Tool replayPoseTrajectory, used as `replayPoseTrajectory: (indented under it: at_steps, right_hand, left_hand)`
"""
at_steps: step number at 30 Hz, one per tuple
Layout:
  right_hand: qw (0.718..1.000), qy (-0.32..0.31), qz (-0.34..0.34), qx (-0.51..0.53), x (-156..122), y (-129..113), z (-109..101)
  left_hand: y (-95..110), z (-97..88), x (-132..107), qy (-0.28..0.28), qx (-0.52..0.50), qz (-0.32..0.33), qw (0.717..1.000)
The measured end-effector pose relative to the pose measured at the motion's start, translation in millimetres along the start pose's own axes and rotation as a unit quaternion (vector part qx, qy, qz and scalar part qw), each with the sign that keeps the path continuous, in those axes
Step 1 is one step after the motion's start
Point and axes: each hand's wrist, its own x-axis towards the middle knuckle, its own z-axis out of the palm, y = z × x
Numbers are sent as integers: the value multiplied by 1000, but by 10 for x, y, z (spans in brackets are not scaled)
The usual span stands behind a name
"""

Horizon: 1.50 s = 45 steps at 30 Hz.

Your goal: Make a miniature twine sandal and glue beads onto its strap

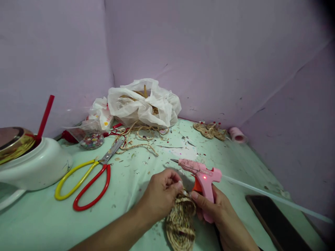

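Note:
A pink glue gun [200,171] is gripped in my right hand [218,212], its metal nozzle pointing left and its red light lit. A long clear glue stick [274,197] runs out of its back end. My left hand [162,191] is closed, thumb and fingers pinched at the upper end of a woven straw slipper [181,223]. Whether something small is also between those fingertips I cannot tell. My right thumb is close to the slipper's upper right edge. The slipper stretches down past the lower edge of the picture.
Scissors [103,162] with yellow and red handles lie left, beside a white pot [39,164]. Behind are a bag of beads [91,139], straw cord [138,148] and a white plastic bag [146,104]. Straw pieces [208,130], a pink roll [237,135] and a phone [277,223] are right.

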Motion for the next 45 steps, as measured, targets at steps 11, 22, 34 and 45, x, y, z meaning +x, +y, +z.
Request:
replayPoseTrajectory:
  at_steps: [11,22,34,45]
  right_hand:
    - [1000,-3,-24,-14,10,51,-30]
    - [994,62,-89,-9,-118,-97,-338]
    - [992,28,-117,-35,-642,214,-780]
    - [995,45,-89,-10,-688,255,-742]
  left_hand:
    - [67,-9,-4,-14,-51,-17,998]
    - [256,-71,-62,75,109,78,988]
    - [383,107,-181,96,331,231,910]
    - [231,66,-186,131,288,208,926]
